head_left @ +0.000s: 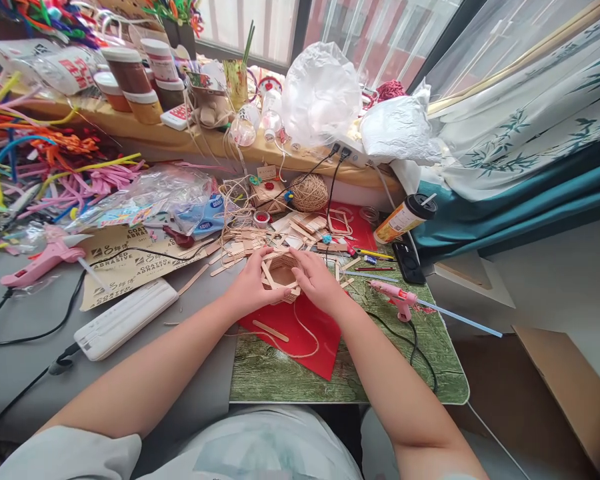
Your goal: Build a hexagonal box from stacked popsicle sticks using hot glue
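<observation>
A hexagonal box of stacked wooden craft sticks (283, 268) is held between both hands over a red sheet (313, 333). My left hand (255, 283) wraps its left side, thumb along the near edge. On the right side, my right hand (314, 277) grips it with bent fingers. The box is open at the top and hollow. A single loose stick (271, 331) and a thin string (310, 353) lie on the red sheet just nearer to me.
Loose sticks and a twine ball (309, 193) lie beyond my hands. Pink glue guns lie left (50, 259) and right (397, 297), with cords. A white power strip (126, 319), a lidded cup (405, 219) and a phone (409, 261) are nearby.
</observation>
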Motion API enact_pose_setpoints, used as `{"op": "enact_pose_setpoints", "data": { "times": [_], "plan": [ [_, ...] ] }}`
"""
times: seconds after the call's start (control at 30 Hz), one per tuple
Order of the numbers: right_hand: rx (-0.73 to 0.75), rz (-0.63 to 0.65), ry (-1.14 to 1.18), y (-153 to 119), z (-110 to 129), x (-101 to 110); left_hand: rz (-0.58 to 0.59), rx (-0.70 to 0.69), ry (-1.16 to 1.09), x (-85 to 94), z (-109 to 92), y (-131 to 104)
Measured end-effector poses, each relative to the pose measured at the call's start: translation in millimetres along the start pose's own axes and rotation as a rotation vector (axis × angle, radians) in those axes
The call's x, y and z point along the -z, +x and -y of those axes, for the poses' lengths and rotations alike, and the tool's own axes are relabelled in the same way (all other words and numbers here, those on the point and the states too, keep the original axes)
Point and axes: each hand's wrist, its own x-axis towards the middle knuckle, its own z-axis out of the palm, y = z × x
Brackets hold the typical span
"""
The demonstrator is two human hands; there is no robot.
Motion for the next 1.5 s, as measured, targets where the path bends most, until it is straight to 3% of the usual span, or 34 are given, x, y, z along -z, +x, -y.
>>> {"op": "enact_pose_setpoints", "data": {
  "times": [0.17,0.33,0.53,0.67,0.77,0.9,1.03,1.13,1.3,1.37,1.5],
  "plan": [
    [-0.034,-0.107,0.043,-16.4,3.1,7.4,-0.006,0.042,-0.001,1.9,-1.6,0.6],
    [-0.226,-0.277,0.086,-62.1,19.4,21.7,-0.003,0.051,0.006,3.5,-2.7,1.1],
    [-0.393,-0.028,0.038,-121.1,44.3,0.4,0.006,0.071,-0.004,2.6,-1.1,1.9],
    [-0.401,0.028,-0.001,-138.5,51.4,-18.6,0.008,0.078,-0.010,2.6,-2.8,3.3],
    [-0.424,0.027,0.162,-144.0,55.1,-21.8,0.015,0.091,-0.022,2.2,-4.5,3.8],
    [-0.438,-0.019,0.608,-150.6,62.8,-14.5,0.016,0.070,-0.031,1.8,-4.1,3.5],
    [-0.332,-0.008,0.835,-153.9,74.8,1.4,0.025,0.061,-0.045,1.2,-1.9,3.4],
    [-0.192,-0.029,0.682,-150.0,80.2,11.6,0.028,0.076,-0.059,0.5,-1.5,3.0],
    [-0.044,-0.286,0.043,-130.3,81.4,22.1,-0.001,0.052,0.013,0.3,-4.9,0.8],
    [-0.027,-0.333,0.020,-120.0,87.1,30.5,0.005,0.055,0.008,0.2,-5.7,0.0],
    [-0.028,-0.354,0.188,-98.6,108.0,57.4,0.011,0.057,-0.017,-0.4,-3.6,-0.5]
  ]
}}
